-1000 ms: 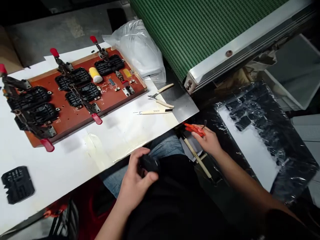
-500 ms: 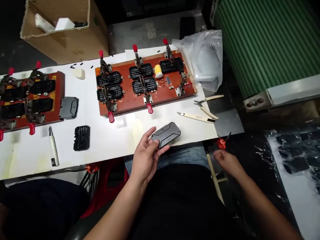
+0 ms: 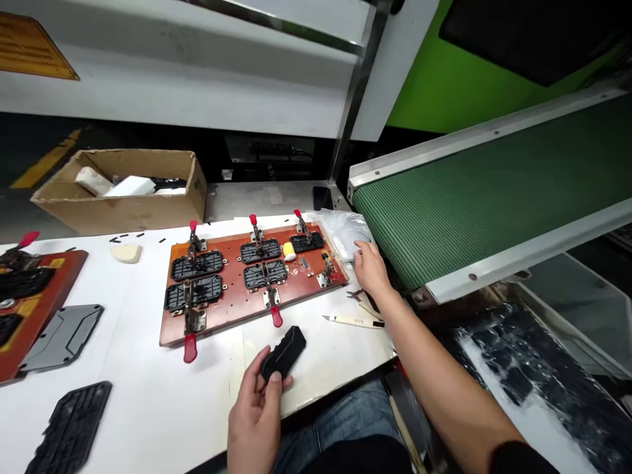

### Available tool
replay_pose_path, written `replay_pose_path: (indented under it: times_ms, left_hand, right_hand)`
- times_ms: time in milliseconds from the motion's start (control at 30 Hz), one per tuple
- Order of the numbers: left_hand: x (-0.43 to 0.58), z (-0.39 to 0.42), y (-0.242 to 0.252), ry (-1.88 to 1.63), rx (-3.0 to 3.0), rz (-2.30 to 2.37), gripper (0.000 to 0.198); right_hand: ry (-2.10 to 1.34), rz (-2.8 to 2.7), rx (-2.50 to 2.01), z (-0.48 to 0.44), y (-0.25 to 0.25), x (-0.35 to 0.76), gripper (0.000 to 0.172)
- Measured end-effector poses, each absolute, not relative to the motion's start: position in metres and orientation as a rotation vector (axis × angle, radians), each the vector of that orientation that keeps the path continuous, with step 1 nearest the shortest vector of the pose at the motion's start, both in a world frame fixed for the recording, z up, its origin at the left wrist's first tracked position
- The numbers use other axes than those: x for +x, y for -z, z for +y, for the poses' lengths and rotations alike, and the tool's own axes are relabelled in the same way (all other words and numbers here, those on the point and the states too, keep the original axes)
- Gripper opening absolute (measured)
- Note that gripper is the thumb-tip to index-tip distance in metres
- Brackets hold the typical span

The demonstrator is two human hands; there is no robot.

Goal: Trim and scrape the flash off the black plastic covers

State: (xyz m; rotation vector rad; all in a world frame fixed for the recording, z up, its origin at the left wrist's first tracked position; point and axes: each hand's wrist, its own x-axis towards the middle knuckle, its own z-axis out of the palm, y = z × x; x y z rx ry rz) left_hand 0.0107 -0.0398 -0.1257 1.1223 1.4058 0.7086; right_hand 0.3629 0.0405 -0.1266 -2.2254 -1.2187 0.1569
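My left hand grips a black rectangular plastic cover near the table's front edge, thumb on the near end. The cover is tilted, with a notched long side showing. Further out, my right hand reaches over the table with fingers loosely apart and nothing visible in them. It is nearest to a clear plastic bag; whether it touches the bag is unclear. Between the hands lie a cream-handled craft knife and a pair of cutters, partly hidden by my right arm.
A red-brown fixture board with red-handled clamps holds several black panels. Another such board, a grey cover and a black panel lie left. A cardboard box stands behind. At right slopes a green conveyor belt.
My right hand has moved from beside my lap up and forward towards the plastic bag. The cover in my left hand has turned from its flat face to its edge. My view has tilted up.
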Motion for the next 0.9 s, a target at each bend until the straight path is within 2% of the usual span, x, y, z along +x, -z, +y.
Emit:
replay_pose_path:
  times_ms: [67, 233, 367, 567, 733, 900]
  left_hand:
    - [0.009, -0.042, 0.125, -0.685, 1.131, 1.406, 0.075]
    - [0.013, -0.043, 0.118, -0.7, 1.104, 1.447, 0.068]
    - [0.016, -0.045, 0.116, -0.743, 1.077, 1.438, 0.068]
    - [0.017, -0.044, 0.12, -0.822, 1.112, 1.432, 0.067]
    - [0.018, -0.043, 0.121, -0.847, 1.103, 1.446, 0.068]
    - [0.012, -0.043, 0.127, -0.763, 1.157, 1.454, 0.062]
  right_hand:
    - [-0.176, -1.188, -2.324, 0.07, 0.13, 0.377, 0.045]
    - [-0.248, -1.226, -2.458, 0.09, 0.13, 0.392, 0.025]
    - [-0.193, -1.196, -2.51, 0.087, 0.134, 0.392, 0.038]
    - [-0.117, -1.244, -2.403, 0.085, 0.142, 0.387, 0.04]
    - [-0.211, -1.361, -2.347, 0.091, 0.14, 0.384, 0.019]
    - [-0.18, -1.244, -2.384, 0.096, 0.139, 0.384, 0.033]
